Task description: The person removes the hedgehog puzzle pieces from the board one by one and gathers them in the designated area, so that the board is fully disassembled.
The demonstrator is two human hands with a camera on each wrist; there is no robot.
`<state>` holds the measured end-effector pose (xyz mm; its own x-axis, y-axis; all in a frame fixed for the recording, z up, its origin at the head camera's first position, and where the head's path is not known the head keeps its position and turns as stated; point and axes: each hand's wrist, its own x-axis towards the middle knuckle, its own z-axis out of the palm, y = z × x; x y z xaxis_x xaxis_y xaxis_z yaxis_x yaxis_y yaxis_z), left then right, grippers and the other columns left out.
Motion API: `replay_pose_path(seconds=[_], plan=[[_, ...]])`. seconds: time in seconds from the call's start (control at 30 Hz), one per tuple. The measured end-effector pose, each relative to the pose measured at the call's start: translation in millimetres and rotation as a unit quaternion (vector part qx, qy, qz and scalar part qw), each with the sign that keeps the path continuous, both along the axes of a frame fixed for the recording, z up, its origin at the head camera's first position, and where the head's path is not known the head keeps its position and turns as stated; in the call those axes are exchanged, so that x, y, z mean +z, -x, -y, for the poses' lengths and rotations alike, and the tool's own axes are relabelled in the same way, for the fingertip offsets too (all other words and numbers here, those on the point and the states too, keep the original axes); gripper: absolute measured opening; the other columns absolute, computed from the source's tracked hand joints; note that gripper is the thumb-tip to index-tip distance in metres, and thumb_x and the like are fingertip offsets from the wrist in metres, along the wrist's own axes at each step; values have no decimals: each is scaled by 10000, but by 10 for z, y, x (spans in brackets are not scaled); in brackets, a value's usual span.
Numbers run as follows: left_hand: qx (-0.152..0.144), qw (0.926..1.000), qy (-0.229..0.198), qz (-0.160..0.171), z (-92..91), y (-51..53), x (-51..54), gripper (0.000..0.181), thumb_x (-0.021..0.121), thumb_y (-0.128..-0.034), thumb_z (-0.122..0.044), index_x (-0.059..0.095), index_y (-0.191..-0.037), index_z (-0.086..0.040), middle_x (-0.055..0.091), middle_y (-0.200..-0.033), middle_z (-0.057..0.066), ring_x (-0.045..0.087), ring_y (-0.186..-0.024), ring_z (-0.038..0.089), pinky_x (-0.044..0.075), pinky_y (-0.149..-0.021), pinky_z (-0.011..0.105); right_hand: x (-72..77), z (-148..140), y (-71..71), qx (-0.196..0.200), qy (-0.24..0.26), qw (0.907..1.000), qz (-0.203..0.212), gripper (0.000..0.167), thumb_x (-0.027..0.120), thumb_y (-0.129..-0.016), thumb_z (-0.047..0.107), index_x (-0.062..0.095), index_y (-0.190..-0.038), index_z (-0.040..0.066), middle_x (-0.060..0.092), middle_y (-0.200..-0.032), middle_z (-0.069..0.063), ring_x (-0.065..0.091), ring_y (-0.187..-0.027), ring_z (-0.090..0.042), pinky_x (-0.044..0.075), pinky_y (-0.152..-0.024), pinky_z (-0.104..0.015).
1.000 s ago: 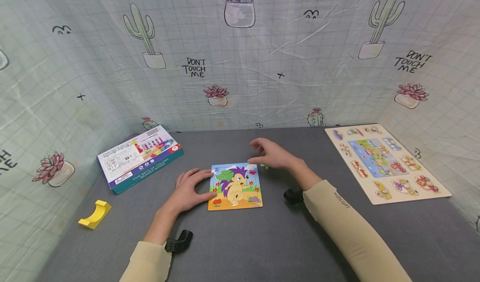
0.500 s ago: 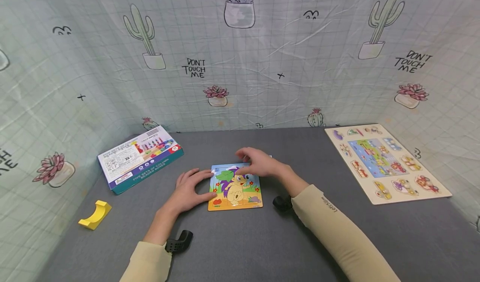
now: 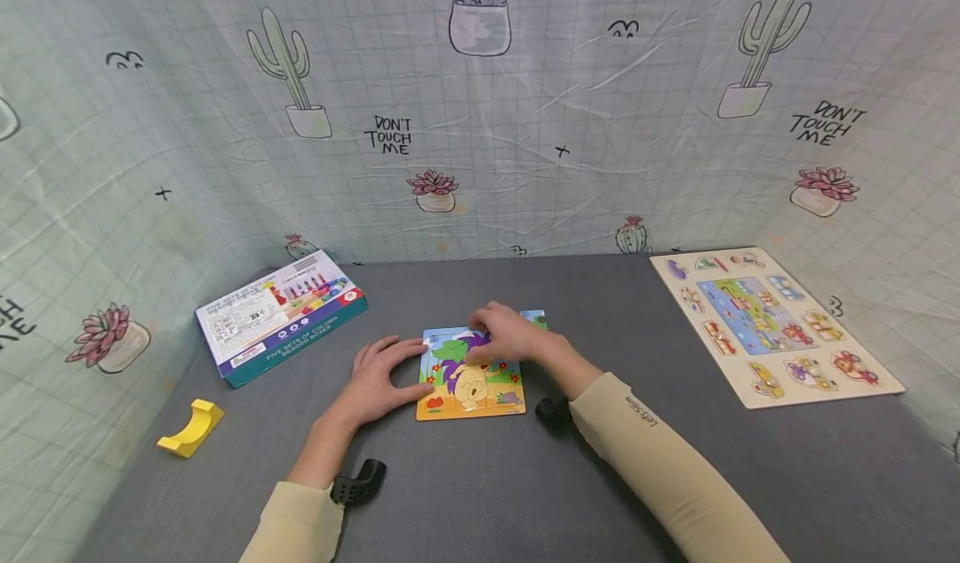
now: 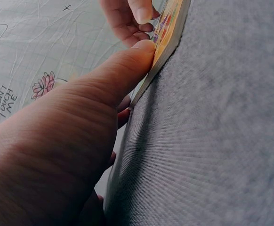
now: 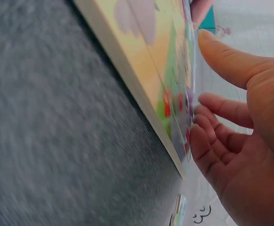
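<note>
A square hedgehog puzzle (image 3: 471, 388) lies flat on the grey table. Against its left side rests my left hand (image 3: 378, 380), thumb and fingers spread; in the left wrist view that thumb (image 4: 127, 66) touches the puzzle's edge. Over the upper right part of the picture is my right hand (image 3: 506, 334), its fingers bent and hiding some of the hedgehog's head. The right wrist view shows the right hand (image 5: 250, 117) with thumb and fingertips apart at the puzzle face (image 5: 151, 61), nothing seen between them. A small blue-green piece (image 3: 535, 316) shows partly behind the right hand.
At the back left lies a white and teal box (image 3: 281, 317), with a yellow curved block (image 3: 191, 429) in front of it. A wooden picture board (image 3: 772, 326) lies on the right. Patterned cloth (image 3: 555, 130) hangs behind the table.
My right hand has moved left and down from beyond the puzzle's upper right corner onto its picture, uncovering more of the blue-green piece. The left hand has stayed in place.
</note>
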<state>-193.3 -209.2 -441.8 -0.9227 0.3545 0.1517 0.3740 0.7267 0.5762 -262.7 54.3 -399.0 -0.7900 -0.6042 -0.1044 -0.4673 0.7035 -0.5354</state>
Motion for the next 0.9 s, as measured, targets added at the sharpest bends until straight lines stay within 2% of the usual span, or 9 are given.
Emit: replay_pose_path(seconds=[0.13, 0.37, 0.63, 0.9], plan=[[13, 10000, 36, -24, -2, -3, -6, 661, 811, -843, -423, 612, -1401, -131, 542, -1463, 75, 297, -1425, 395, 72, -1128, 654, -8, 41, -27, -104, -319, 9994, -85, 614, 784, -879, 428, 605, -1326, 48, 539, -1259, -108, 506, -1132, -247, 461, -982, -418], [25, 10000, 18, 16, -2, -1, -1, 665, 810, -843, -417, 606, -1410, -136, 531, -1473, 78, 280, -1435, 388, 56, -1137, 649, 0, 111, -73, -224, -634, 9976, -146, 599, 783, -880, 440, 607, -1305, 56, 526, -1241, -108, 477, -1130, -262, 454, -975, -412], [10, 10000, 34, -56, 7, 0, -17, 666, 806, -845, -435, 610, -1401, -124, 542, -1462, 85, 296, -1425, 404, 71, -1130, 655, -1, 129, -97, -272, -561, 9980, -63, 565, 787, -891, 384, 578, -1281, 33, 503, -1244, -118, 442, -1135, -273, 435, -986, -424], [9, 10000, 47, -34, 12, 2, -13, 666, 806, -845, -422, 606, -1406, -124, 535, -1469, 89, 284, -1434, 393, 48, -1137, 655, -7, 121, -114, -267, -258, 9993, -64, 587, 796, -891, 347, 538, -1312, 30, 485, -1267, -132, 429, -1152, -287, 422, -990, -438]])
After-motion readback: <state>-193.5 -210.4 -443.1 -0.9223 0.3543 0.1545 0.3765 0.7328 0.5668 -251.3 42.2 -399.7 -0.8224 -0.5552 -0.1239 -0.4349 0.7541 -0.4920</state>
